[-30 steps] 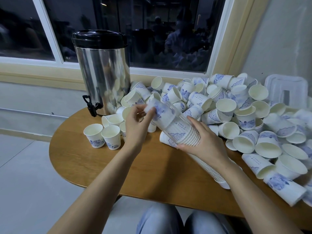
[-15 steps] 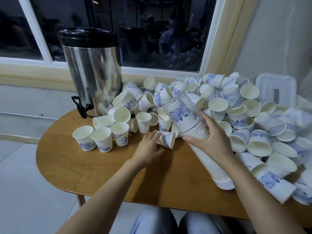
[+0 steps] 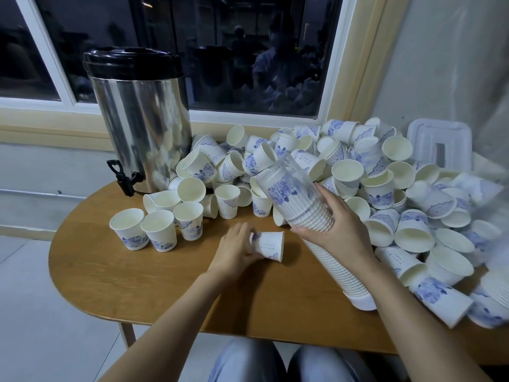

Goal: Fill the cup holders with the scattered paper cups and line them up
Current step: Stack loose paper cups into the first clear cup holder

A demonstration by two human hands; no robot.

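Note:
My right hand [image 3: 334, 227] grips a clear tube-shaped cup holder [image 3: 287, 193] that is tilted up to the left and packed with stacked paper cups; the stack's lower end [image 3: 358, 296] rests on the table. My left hand [image 3: 234, 250] holds a single white-and-blue paper cup [image 3: 268, 245] lying on its side on the wood, mouth to the right. A big heap of scattered paper cups [image 3: 371, 183] covers the right and back of the table.
A steel drinks urn [image 3: 140, 119] with a black lid and tap stands at the back left. Several upright cups [image 3: 158, 230] stand in front of it. A white plastic lid [image 3: 440, 142] leans at the far right. The round wooden table [image 3: 124, 282] ends near my knees.
My left hand left the holder's top, dropped to the table and took hold of a loose cup lying there. The right hand raised the holder's open end more upright.

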